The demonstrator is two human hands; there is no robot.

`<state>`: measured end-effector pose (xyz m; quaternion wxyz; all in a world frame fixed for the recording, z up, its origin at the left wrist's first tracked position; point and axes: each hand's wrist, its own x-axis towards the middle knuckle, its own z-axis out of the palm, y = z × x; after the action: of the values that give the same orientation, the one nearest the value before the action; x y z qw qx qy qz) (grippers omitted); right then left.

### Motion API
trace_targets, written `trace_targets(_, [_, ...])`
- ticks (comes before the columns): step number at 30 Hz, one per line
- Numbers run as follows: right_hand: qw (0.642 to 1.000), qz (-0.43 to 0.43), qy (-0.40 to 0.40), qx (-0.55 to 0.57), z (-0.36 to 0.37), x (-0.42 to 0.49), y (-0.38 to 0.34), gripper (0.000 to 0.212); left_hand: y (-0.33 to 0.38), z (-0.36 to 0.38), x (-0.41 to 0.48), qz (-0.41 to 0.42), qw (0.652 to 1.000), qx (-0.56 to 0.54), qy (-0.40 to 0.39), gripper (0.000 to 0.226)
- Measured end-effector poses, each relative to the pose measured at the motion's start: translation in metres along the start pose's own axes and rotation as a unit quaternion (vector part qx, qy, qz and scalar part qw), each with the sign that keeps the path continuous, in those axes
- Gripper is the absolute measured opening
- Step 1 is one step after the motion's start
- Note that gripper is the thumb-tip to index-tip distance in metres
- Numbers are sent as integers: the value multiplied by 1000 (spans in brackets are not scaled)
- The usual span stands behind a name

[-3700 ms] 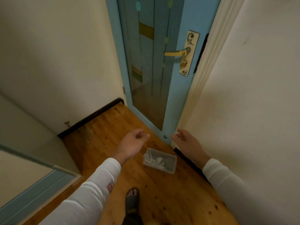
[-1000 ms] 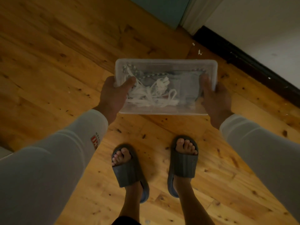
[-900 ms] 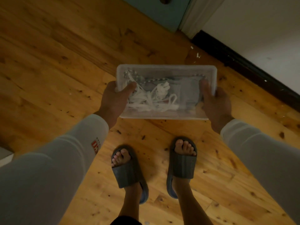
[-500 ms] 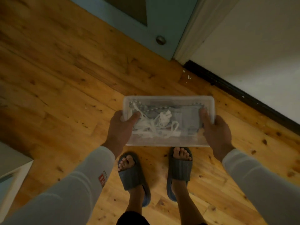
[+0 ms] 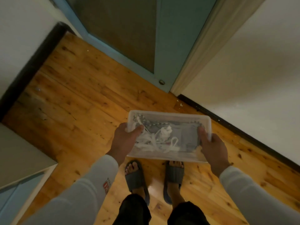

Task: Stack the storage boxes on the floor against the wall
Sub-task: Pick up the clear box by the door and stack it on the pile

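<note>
- Far left, a wall (image 5: 19,30) with a dark skirting (image 5: 30,67) ran down to the wood floor (image 5: 78,98); bare boards there, no other box in sight.
- Left hand (image 5: 124,142) was clamped on the box's left end, thumb hooked over the rim and down inside, the other fingers hidden beneath. That grip looked chosen to carry the weight from below while the thumb pinned the rim.
- The box (image 5: 168,135), clear plastic with no lid, was held level above the floor, just ahead of two slippered feet, touching nothing but the hands. Level made sense: an open top spills if it tips.
- Inside, a tangle of white cord (image 5: 154,142) lay over something grey; what exactly, too murky to say.
- Behind it stood the blue door (image 5: 129,30), well apart from the box.
- Right hand (image 5: 212,148) mirrored the left, closed on the right end, thumb over the rim. One hand at each end kept the long box from twisting.
- Far right, a second wall (image 5: 251,70) with its own skirting (image 5: 235,129) sat near the box's right end; the likeliest spot to set it down, I'd judge, though it was not down yet.
</note>
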<state>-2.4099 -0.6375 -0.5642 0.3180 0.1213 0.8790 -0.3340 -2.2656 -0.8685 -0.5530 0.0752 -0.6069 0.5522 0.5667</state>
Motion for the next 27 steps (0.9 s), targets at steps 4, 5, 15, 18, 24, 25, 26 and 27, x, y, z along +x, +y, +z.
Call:
trace_targets(4, [1000, -17, -3, 11, -33, -33, -30, 61, 30, -21, -46, 3, 1000, -10, 0, 66])
trace_targets(5, [1000, -23, -6, 14, -40, -40, -36, 62, 36, -25, -55, 4, 1000, -13, 0, 68])
trace_targets(15, [995, -70, 16, 71, -152, -140, -97, 46, 128, -55, -190, 56, 997, -18, -41, 58])
trace_targets(18, [995, -62, 31, 68, -185, -161, -105, 56, 153, -55, -222, 87, 995, -8, -52, 64])
trace_targets(24, [992, -69, 62, 85, -248, -211, -111, 74, 196, -49, -284, 125, 986, -1, -110, 58])
trace_targets(25, [991, -67, 69, 91, -258, -221, -111, 74, 202, -46, -292, 128, 984, 5, -125, 56])
trace_targets(26, [990, -68, 74, 100, -265, -227, -110, 75, 208, -44, -296, 134, 981, 7, -138, 54])
trace_targets(27, [988, -68, 85, 113, -274, -236, -108, 75, 214, -41, -304, 142, 978, 14, -152, 53])
